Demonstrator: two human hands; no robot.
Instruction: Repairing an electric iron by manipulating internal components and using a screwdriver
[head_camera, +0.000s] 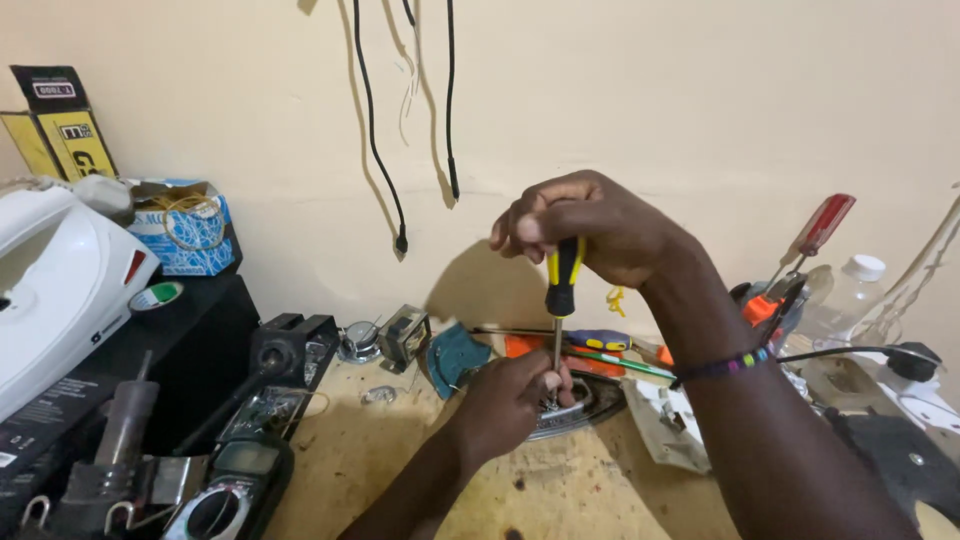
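Left hand: my grip pinches the shaft low, steadying the metal soleplate on the tabletop.
Right hand: closed around the yellow-black screwdriver, held upright.
Risk: a tilted shaft could let the tip slip onto my fingers.

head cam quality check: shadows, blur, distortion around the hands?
Head view: even warm light; the right hand on the yellow-black screwdriver casts a soft shadow on the wall behind. Left hand and screwdriver tip are sharp. The multimeter at the lower edge is slightly soft; wide-angle stretch at the corners.
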